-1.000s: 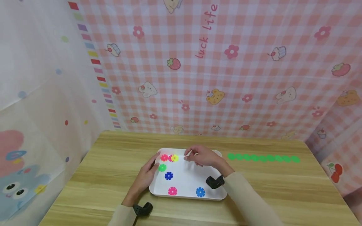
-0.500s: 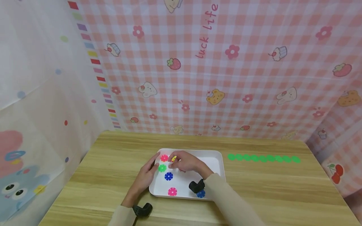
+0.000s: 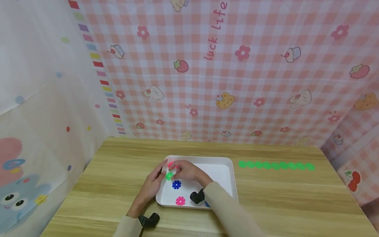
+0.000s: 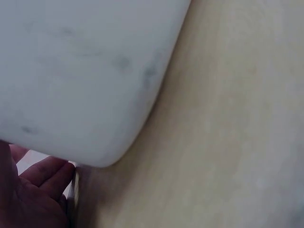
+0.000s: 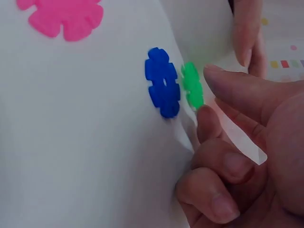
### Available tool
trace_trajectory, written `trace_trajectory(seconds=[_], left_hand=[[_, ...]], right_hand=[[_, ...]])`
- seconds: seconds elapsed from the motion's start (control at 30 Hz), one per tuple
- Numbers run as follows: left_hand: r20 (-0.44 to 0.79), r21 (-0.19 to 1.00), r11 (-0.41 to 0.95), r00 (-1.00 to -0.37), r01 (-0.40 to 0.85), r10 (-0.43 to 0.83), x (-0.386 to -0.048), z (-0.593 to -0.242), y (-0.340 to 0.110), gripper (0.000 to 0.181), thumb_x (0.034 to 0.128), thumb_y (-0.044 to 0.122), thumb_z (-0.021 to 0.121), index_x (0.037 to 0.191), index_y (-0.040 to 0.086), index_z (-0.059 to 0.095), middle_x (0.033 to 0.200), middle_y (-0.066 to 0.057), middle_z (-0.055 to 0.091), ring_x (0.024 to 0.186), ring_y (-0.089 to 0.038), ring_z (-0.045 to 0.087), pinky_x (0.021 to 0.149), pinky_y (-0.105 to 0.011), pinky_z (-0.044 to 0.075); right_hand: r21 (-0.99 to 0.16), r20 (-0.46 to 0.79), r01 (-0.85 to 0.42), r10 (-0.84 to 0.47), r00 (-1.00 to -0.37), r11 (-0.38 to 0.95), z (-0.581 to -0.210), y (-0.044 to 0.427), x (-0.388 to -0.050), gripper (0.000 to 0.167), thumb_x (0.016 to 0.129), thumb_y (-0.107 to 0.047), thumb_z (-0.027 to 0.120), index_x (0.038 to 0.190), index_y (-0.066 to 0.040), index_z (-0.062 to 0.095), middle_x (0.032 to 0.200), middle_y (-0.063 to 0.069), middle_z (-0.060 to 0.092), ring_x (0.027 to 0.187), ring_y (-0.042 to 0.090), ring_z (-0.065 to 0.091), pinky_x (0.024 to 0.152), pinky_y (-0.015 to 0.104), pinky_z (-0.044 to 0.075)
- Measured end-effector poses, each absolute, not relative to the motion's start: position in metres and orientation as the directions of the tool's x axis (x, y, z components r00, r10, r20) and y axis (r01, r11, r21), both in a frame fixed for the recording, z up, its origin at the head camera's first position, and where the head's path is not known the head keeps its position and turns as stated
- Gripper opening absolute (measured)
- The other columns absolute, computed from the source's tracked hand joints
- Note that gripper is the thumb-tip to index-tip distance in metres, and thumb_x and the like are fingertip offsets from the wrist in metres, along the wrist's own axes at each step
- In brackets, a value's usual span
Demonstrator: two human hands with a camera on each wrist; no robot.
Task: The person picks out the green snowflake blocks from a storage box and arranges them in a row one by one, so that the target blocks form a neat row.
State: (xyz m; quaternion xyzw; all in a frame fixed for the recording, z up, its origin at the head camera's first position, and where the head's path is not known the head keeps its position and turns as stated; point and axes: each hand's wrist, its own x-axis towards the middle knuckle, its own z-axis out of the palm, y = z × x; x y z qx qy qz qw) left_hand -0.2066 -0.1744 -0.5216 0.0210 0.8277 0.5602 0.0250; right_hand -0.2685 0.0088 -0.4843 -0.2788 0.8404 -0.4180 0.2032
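Observation:
A white tray lies on the table, with notched flower-shaped plastic discs in it. My left hand holds the tray's left rim; in the left wrist view its fingers lie against the tray's side. My right hand hovers over the tray's upper left, thumb and index finger parted near a green disc, nothing visibly held between them. A hot-pink disc is partly covered by that hand. Below are a dark blue disc and another pink disc. The yellow disc is hidden.
On the table right of the tray lies a row of green discs. A lighter blue disc shows partly beneath the right sleeve. A pink checked cloth hangs behind the wooden table.
My right hand has moved left across the tray, over the yellow disc and then toward the green and pink ones. The left hand has stayed on the rim.

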Motion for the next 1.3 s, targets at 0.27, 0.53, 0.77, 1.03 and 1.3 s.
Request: trace_trajectory(seconds=[0.27, 0.53, 0.77, 1.03, 1.3], left_hand=[[-0.017, 0.932, 0.361, -0.998, 0.009, 0.067, -0.206, -0.521, -0.174, 0.048, 0.1062, 0.024, 0.044, 0.153, 0.026, 0.039, 0.162, -0.010, 0.028, 0.150, -0.031, 0.022, 0.120, -0.055, 0.019], [-0.027, 0.926, 0.378, -0.997, 0.000, 0.066, -0.207, -0.520, -0.173, 0.048, 0.1066, 0.023, 0.042, 0.154, 0.030, 0.036, 0.163, -0.007, 0.026, 0.150, -0.030, 0.020, 0.121, -0.054, 0.018], [-0.019, 0.929, 0.371, -0.998, 0.007, 0.065, -0.207, -0.521, -0.173, 0.048, 0.1067, 0.023, 0.042, 0.154, 0.029, 0.037, 0.163, -0.007, 0.026, 0.151, -0.028, 0.020, 0.121, -0.052, 0.017], [-0.045, 0.931, 0.364, -0.998, -0.022, 0.053, -0.197, -0.499, -0.166, 0.048, 0.1068, 0.017, 0.041, 0.154, 0.017, 0.037, 0.163, -0.013, 0.026, 0.150, -0.033, 0.019, 0.121, -0.054, 0.017], [-0.024, 0.928, 0.373, -0.998, -0.001, 0.056, -0.207, -0.519, -0.172, 0.047, 0.1067, 0.024, 0.043, 0.154, 0.026, 0.037, 0.163, -0.010, 0.026, 0.150, -0.031, 0.020, 0.120, -0.055, 0.019]], right_hand=[[-0.787, -0.135, -0.269, -0.581, -0.803, 0.555, -0.494, 0.001, -0.269, 0.022, 0.085, -0.014, 0.078, 0.105, -0.016, 0.070, 0.088, -0.003, 0.060, 0.075, 0.013, 0.052, 0.066, 0.023, 0.043], [-0.790, -0.161, -0.221, -0.541, -0.825, 0.572, -0.495, -0.003, -0.268, 0.018, 0.085, -0.011, 0.077, 0.101, -0.018, 0.070, 0.080, -0.001, 0.057, 0.072, 0.014, 0.051, 0.063, 0.024, 0.043], [-0.780, -0.178, -0.203, -0.520, -0.835, 0.592, -0.498, -0.003, -0.266, 0.017, 0.085, -0.014, 0.078, 0.099, -0.018, 0.068, 0.080, 0.000, 0.057, 0.071, 0.015, 0.052, 0.063, 0.025, 0.043], [-0.774, -0.190, -0.178, -0.491, -0.850, 0.608, -0.497, -0.004, -0.265, 0.016, 0.085, -0.015, 0.078, 0.092, -0.019, 0.064, 0.079, 0.001, 0.056, 0.072, 0.015, 0.051, 0.063, 0.026, 0.041], [-0.766, -0.199, -0.176, -0.489, -0.849, 0.618, -0.495, -0.003, -0.263, 0.018, 0.085, -0.016, 0.078, 0.092, -0.019, 0.062, 0.077, -0.001, 0.054, 0.069, 0.014, 0.050, 0.061, 0.024, 0.041]])
